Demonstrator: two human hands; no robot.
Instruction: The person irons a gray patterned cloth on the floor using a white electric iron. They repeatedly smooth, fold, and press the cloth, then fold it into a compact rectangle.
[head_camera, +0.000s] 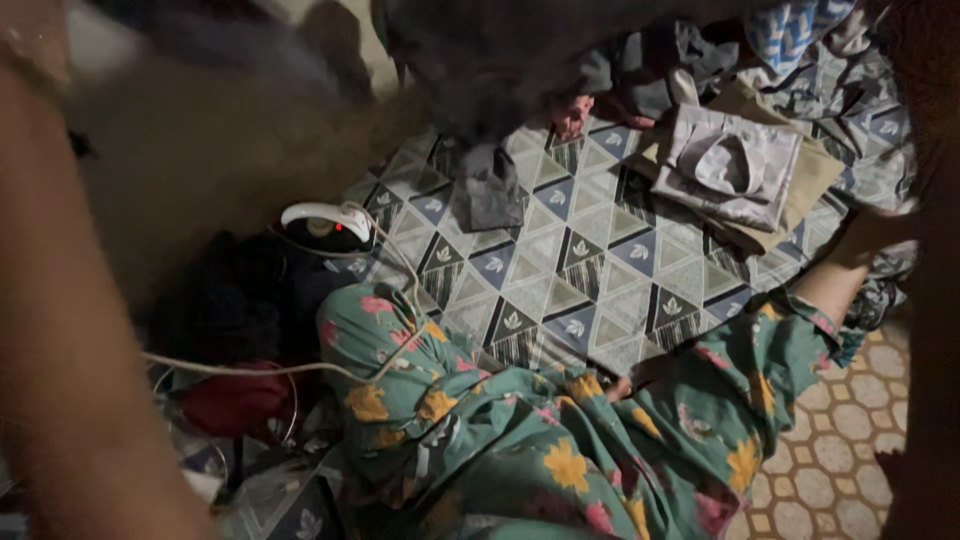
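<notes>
A dark grey garment (480, 70) hangs lifted over a sheet (560, 270) with a triangle pattern that is spread on the floor. My left arm (60, 300) runs up the left edge as a blur, and its hand (30, 45) near the top corner is too smeared to read. Along the right edge rises my right arm (925, 150), with its hand hidden at the top. My legs in green floral cloth (560, 440) lie across the lower middle, and a bare shin (850, 260) reaches onto the sheet.
A white and black iron (322, 226) stands at the sheet's left edge, its white cord (260, 368) trailing left. Folded clothes (735, 165) are stacked at the upper right, with crumpled clothes (650, 70) behind. A dark red bundle (235, 400) lies at the left. Tiled floor (840, 450) shows at the lower right.
</notes>
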